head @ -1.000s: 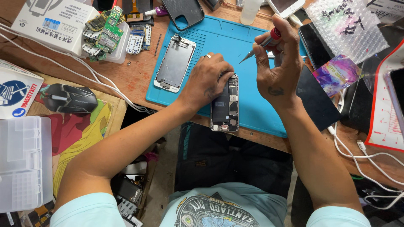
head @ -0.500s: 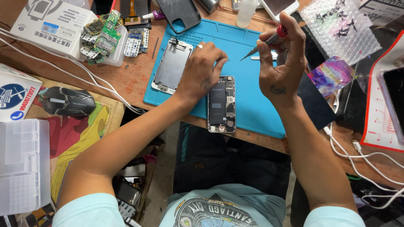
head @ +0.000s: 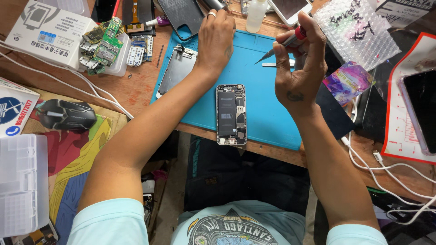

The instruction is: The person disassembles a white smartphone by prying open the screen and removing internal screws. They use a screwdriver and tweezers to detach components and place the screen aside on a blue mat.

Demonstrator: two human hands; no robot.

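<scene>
An opened phone body lies face-up on the blue work mat, its battery and boards exposed, with no hand touching it. My right hand holds a red-handled screwdriver above the mat, tip pointing left. My left hand reaches to the mat's far edge, fingers curled down near a dark phone cover; what it touches is hidden. A detached phone screen lies on the mat's left side, beside my left wrist.
Circuit boards in a clear tray, a white box and a black mouse sit left. A clear plastic organiser is at the left edge. Bubble wrap, a shiny packet and white cables lie right.
My left hand has let go of the opened phone and moved up to the far edge of the mat. My right hand stays raised with the screwdriver.
</scene>
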